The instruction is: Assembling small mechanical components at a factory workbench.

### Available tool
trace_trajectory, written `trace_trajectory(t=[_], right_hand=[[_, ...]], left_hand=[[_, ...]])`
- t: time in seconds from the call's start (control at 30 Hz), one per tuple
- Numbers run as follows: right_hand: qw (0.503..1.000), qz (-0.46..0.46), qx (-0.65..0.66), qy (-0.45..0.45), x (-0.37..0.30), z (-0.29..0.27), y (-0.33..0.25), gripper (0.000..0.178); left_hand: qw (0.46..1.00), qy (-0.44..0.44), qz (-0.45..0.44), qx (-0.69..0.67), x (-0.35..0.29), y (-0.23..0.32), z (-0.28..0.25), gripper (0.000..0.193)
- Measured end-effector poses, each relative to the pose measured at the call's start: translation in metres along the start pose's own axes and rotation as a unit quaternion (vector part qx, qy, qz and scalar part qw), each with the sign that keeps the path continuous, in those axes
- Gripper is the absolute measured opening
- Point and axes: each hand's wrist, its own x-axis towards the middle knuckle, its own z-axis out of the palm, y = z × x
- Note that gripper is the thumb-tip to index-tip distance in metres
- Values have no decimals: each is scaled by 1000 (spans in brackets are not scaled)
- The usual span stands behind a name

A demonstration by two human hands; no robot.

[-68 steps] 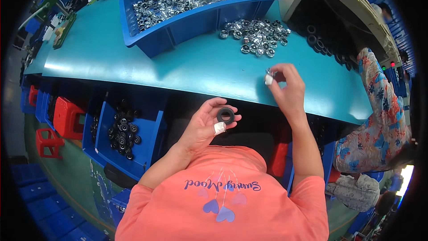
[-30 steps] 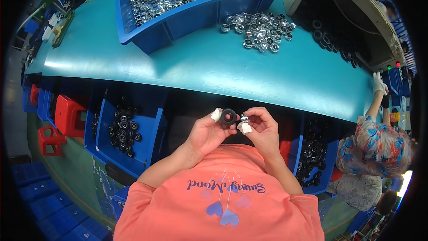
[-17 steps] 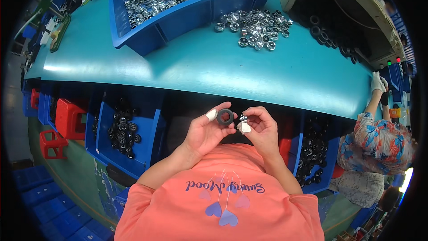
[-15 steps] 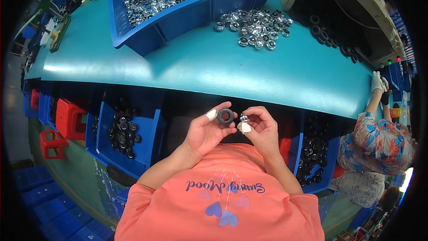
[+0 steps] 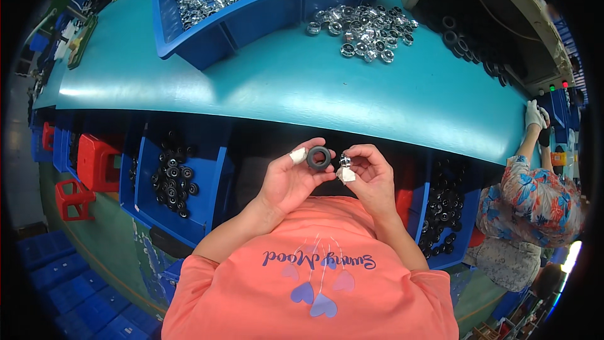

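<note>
My left hand (image 5: 290, 179) grips a black rubber ring (image 5: 318, 158) close to my chest; my right hand (image 5: 371, 173) pinches a small metal part (image 5: 345, 161) just beside it. Farther away is the teal table (image 5: 302, 82) — loose metal rings (image 5: 362, 25) and a blue bin (image 5: 264, 9) stand there.

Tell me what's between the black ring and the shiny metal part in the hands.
Nothing: in the head view a narrow bare gap separates the black ring from the shiny metal part.

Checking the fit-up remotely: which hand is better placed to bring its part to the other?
Probably the right hand: its fingers pinch the small silver piece right beside the black ring, which the left hand holds steady, hole facing up.
</note>
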Motion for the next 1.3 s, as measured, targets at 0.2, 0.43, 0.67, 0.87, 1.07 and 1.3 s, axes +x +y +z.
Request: trace_trajectory(t=[0.2, 0.43, 0.67, 0.87, 1.07, 1.3], right_hand=[[1000, 0, -1, -3, -1, 1, 1, 35], [1000, -13, -9, -9, -4, 6, -2, 35], [952, -158, -261, 33, -7, 18, -10, 31], [994, -64, -85, 17, -8, 10, 0, 29], [978, 98, 177, -44, -7, -5, 27, 33], [937, 171, 292, -85, -6, -12, 39, 38]], left_hand=[[1000, 0, 9, 15, -2, 0, 1, 42], [991, -3, 50, 121, -7, -1, 10, 45], [965, 5, 96, 246, -11, -8, 18, 49], [935, 14, 119, 334, -12, -9, 19, 47], [762, 25, 259, 593, -19, -12, 34, 48], [702, 49, 274, 656, -24, -14, 40, 47]])
